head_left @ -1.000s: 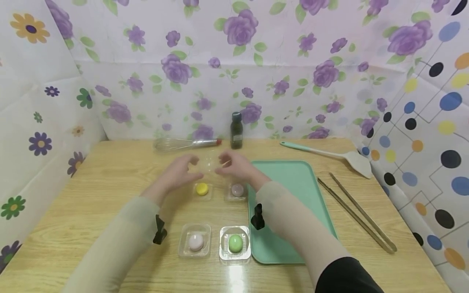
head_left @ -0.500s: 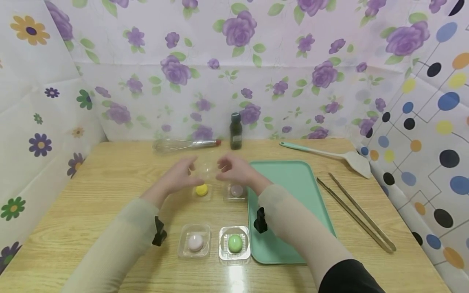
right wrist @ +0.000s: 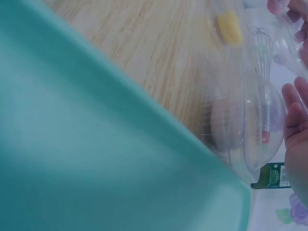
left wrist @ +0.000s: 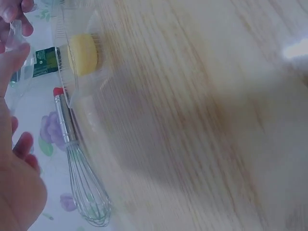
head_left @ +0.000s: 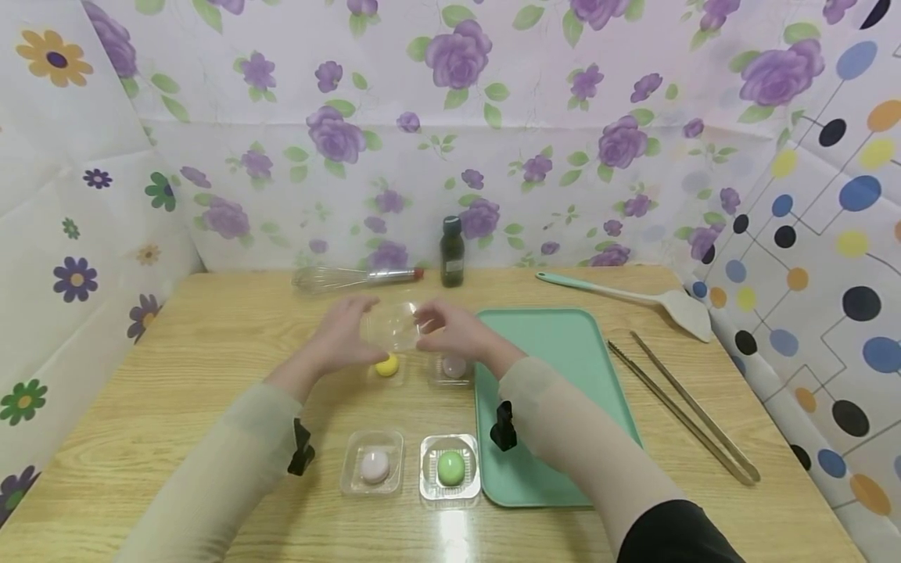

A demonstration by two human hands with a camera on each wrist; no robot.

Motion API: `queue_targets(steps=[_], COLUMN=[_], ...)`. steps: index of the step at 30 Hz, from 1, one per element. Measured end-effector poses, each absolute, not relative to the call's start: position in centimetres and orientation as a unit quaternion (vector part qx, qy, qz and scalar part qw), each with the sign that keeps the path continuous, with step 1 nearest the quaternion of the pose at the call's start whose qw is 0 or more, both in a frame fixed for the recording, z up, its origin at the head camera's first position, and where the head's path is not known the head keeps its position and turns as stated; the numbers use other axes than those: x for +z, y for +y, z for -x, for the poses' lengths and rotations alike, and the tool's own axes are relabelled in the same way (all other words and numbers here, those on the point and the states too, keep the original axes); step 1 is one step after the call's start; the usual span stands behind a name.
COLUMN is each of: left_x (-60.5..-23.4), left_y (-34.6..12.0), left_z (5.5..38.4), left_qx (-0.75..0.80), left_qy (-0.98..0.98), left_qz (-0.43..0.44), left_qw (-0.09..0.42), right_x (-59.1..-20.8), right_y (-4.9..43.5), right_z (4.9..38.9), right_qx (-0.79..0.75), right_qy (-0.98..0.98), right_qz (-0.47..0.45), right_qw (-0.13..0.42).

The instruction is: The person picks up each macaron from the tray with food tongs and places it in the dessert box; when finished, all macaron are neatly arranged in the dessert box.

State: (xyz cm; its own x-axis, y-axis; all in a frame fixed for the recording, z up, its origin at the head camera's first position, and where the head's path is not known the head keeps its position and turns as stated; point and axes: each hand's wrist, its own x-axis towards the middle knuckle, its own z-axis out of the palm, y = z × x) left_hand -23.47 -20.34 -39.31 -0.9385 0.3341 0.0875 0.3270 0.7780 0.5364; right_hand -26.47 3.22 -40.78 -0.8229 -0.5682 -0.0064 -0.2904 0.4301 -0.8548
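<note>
A clear plastic lid [head_left: 394,327] is held up between my two hands, above and just behind the yellow round sweet [head_left: 386,365] in its clear box. My left hand [head_left: 336,336] grips the lid's left edge, with the thumb low near the yellow sweet. The right hand [head_left: 457,332] pinches its right edge. Beside them, a mauve round sweet [head_left: 454,366] lies in a clear box; in the right wrist view a domed clear cover [right wrist: 269,125] stands over it. Closer to me, a pale pink sweet [head_left: 375,467] and a green sweet [head_left: 451,468] sit in separate clear trays.
A green tray [head_left: 556,477] lies under my right forearm. Metal tongs [head_left: 686,410] and a white spatula [head_left: 683,313] are to the right. Along the back stand a whisk [head_left: 345,278], lying flat, and a dark bottle [head_left: 453,252], upright. Patterned cloth surrounds the wooden table [head_left: 232,328].
The lid has turned so its face shows more clearly, and it has come slightly lower and left. Both hands have shifted only a little with it. The sweets and trays have stayed put.
</note>
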Motion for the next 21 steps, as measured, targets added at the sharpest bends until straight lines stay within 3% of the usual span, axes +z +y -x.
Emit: queue_targets(steps=[7,16,21], left_x=[-39.0,-38.5,-38.3], left_y=[-20.7,-20.5,-20.3], left_z=[23.3,22.9,22.6], left_qx=[0.219,0.166,0.142], left_qy=[0.954,0.953,0.95], left_qz=[-0.198,-0.215,-0.233], left_qw=[-0.062,-0.134,-0.151], right_x=[-40.4,-39.2,-39.0], right_y=[3.1,2.3,2.0], right_z=[26.4,25.9,25.7], right_qx=[-0.536,-0.643,-0.66], right_qy=[0.798,0.691,0.663], right_qz=[0.215,0.131,0.103], right_qw=[0.173,0.303,0.338])
